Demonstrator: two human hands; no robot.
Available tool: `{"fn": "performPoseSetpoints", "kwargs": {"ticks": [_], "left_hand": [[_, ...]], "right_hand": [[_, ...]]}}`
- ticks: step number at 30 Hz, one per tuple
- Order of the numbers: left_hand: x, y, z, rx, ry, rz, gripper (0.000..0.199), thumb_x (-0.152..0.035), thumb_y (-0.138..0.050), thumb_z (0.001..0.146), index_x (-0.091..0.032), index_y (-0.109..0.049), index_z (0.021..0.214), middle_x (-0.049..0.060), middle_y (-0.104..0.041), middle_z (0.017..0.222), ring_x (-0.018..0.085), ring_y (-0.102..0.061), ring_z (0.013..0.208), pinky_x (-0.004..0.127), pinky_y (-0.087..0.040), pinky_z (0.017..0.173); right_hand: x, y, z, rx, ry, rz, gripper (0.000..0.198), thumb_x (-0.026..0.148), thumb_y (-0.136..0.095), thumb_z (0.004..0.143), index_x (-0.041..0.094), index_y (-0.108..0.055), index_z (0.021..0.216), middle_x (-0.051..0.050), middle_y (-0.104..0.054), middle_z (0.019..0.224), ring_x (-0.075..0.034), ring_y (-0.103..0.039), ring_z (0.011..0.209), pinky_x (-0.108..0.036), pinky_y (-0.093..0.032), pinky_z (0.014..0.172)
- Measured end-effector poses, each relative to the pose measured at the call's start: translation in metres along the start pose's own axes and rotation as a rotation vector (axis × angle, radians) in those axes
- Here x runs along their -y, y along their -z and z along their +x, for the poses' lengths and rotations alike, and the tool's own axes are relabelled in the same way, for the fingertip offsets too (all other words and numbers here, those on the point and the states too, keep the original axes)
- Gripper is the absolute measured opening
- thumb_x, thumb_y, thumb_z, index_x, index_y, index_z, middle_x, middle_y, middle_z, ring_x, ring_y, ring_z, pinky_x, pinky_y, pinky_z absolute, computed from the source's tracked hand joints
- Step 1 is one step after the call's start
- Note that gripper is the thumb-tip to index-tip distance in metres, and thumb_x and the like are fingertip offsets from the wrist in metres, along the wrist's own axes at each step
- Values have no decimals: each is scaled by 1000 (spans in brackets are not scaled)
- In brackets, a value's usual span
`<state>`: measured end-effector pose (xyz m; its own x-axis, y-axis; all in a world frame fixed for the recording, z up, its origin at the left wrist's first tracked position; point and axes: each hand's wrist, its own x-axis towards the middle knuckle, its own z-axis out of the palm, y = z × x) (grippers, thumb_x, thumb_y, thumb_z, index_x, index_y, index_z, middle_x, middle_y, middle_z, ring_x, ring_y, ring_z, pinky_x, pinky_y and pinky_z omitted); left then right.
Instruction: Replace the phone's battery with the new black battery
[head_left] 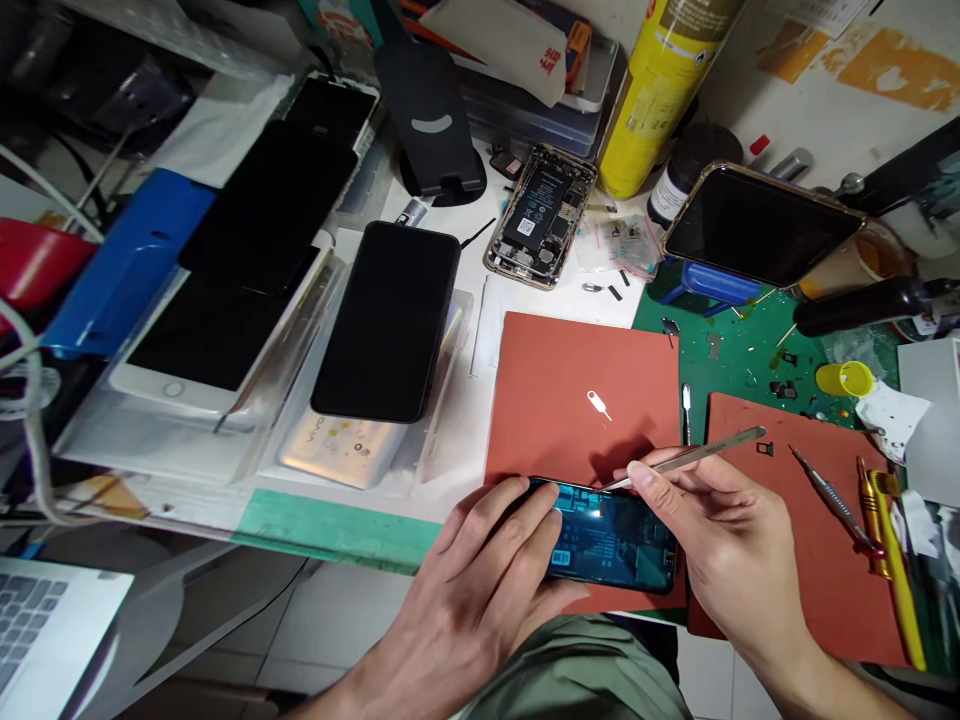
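A smartphone with a see-through blue back, inner parts showing through, lies on the red-brown mat near the table's front edge. My left hand grips its left end, fingers over the top and thumb along the near edge. Those fingers hide that end of the phone. Between the thumb and fingers of my right hand is a pair of metal tweezers. The tweezer tip points left and meets the phone's far edge; whether it touches cannot be made out. A SIM eject pin lies beyond on the mat.
A black phone rests on plastic cases at the left. An opened phone lies at the back, beside a yellow spray can. Another phone leans on a blue stand. Screwdrivers lie on the right mat.
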<state>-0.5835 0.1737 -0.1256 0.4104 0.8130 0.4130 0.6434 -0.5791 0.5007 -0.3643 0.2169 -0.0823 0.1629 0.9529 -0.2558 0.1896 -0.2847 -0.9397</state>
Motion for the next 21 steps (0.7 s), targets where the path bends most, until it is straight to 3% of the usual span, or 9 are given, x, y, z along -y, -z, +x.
{"fn": "performPoseSetpoints", "kwargs": {"ticks": [9,21], "left_hand": [[2,8,6,43,-46,62,37,-33,-74,104,-4,-71,127,15,-79,132,32,-66,130,46,-54,110],[1,6,10,42,-90,75,35,-29,-78,101,-2,-73,123,15,-79,132,32,-65,127,46,-52,106]], "right_hand": [[3,-1,1,-4,-11,10,18,36,-87,90,24,-82,76,-4,-83,85,-19,-78,73,-26,-67,67],[-1,3,1,15,-51,-6,17,38,-86,92,24,-83,81,-5,-84,87,-18,-77,74,-24,-64,67]]}}
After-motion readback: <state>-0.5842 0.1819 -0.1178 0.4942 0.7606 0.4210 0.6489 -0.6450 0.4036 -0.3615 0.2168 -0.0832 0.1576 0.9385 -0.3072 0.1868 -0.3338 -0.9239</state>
